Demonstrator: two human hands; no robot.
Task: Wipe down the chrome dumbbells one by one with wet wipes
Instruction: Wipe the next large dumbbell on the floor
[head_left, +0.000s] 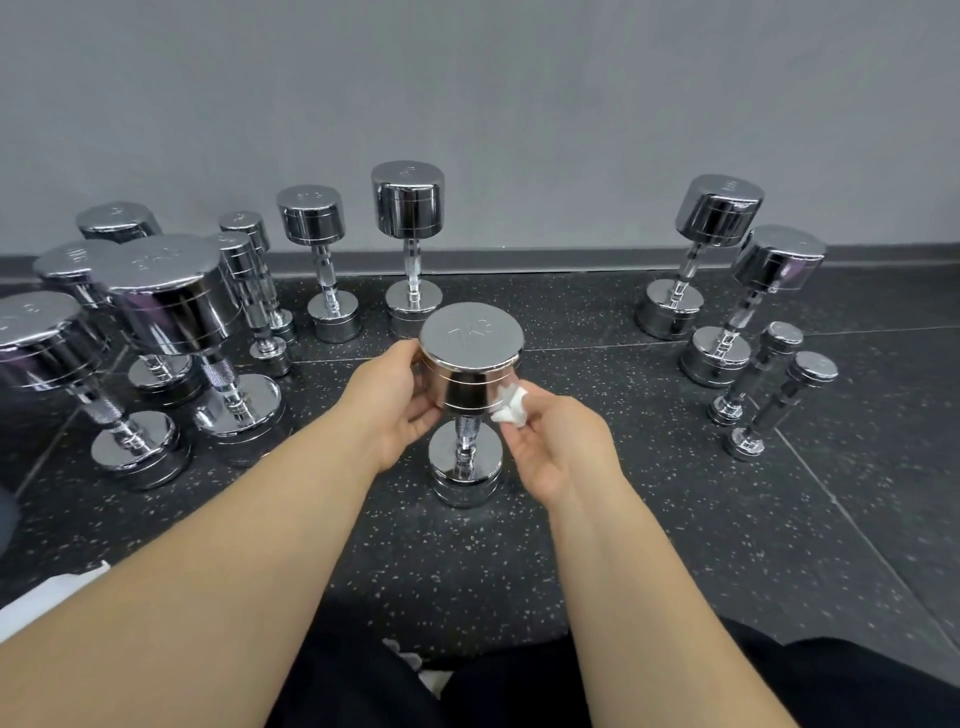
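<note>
Chrome dumbbell (470, 358) upright, left hand (395, 400) gripping head; right hand (556, 441) pinches wipe (509, 406) at rim.

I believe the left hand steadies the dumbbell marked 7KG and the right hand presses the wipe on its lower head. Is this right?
No: in the head view the right hand presses the wipe on the upper head of the dumbbell, not the lower; the left hand steadies it.

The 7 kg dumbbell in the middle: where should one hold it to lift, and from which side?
Grip the knurled handle between the heads, coming in level from the near side. The dumbbell stands on end, so the handle is vertical, and the wide top head likely stops a slipping fist.
</note>
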